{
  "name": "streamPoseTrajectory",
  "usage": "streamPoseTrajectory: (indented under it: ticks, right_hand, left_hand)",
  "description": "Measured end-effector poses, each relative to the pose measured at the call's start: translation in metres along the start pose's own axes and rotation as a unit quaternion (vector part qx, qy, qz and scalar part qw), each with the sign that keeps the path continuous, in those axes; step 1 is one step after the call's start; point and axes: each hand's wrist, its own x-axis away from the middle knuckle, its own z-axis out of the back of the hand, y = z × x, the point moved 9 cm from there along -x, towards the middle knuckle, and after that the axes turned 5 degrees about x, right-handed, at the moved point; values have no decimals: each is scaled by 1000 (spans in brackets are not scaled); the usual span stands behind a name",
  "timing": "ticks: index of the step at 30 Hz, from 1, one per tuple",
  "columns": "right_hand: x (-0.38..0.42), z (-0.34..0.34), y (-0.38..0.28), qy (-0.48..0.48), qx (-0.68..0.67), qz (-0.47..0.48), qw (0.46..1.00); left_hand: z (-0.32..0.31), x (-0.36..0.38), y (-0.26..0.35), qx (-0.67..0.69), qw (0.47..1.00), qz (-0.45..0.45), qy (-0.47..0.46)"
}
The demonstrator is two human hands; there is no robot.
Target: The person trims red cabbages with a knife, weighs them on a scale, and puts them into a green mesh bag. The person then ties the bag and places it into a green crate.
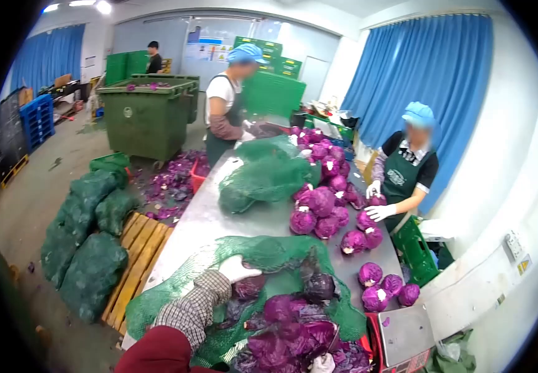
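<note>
My left hand point(236, 270), in a white glove with a checked sleeve, is closed on the edge of a green mesh bag point(238, 247) spread over the near end of the metal table. Purple cabbages point(279, 309) and dark loose leaves lie in and on the mesh, one cabbage just under my left fingers. At the bottom edge of the view, my right hand point(323, 363), also white-gloved, shows only in part among the purple leaves. I cannot tell what its fingers hold.
Trimmed red cabbages point(320, 202) are heaped along the metal table point(202, 219), beside another green mesh bag point(269, 177). A scale point(406, 336) stands at the near right. Two co-workers handle cabbages across the table. Filled sacks point(95, 273) and a green bin point(144, 121) stand left.
</note>
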Motion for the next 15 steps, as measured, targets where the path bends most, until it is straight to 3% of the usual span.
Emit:
streamPoseTrajectory:
  ticks: [1, 5, 6, 7, 9, 11, 13, 14, 15]
  right_hand:
    - [1, 1, -7, 9, 8, 2, 1000]
    - [2, 0, -10, 4, -2, -22, 1000]
    - [4, 0, -14, 8, -17, -37, 999]
    - [4, -1, -12, 3, -23, -44, 999]
    - [1, 1, -10, -11, -33, -59, 998]
    - [0, 1, -8, -18, -48, -88, 995]
    - [0, 1, -1, -29, -63, -120, 990]
    - [-2, 1, 1, -38, -58, -99, 993]
    - [-3, 3, 6, -47, -51, -80, 994]
  left_hand:
    - [-8, -10, -14, 71, 995, 51, -37]
    - [-9, -3, -13, -28, 995, 69, -63]
    - [-7, 22, 18, -41, 980, 87, -173]
    - [-6, 41, 39, -93, 976, 41, -191]
    - [-11, 72, 59, -161, 978, -102, -79]
    - [-18, 96, 63, -40, 993, -60, -94]
    - [-38, 106, 54, -201, 961, -183, 43]
    - [-66, 103, 32, -30, 992, -81, -93]
    - [-98, 111, 19, 147, 964, 27, -221]
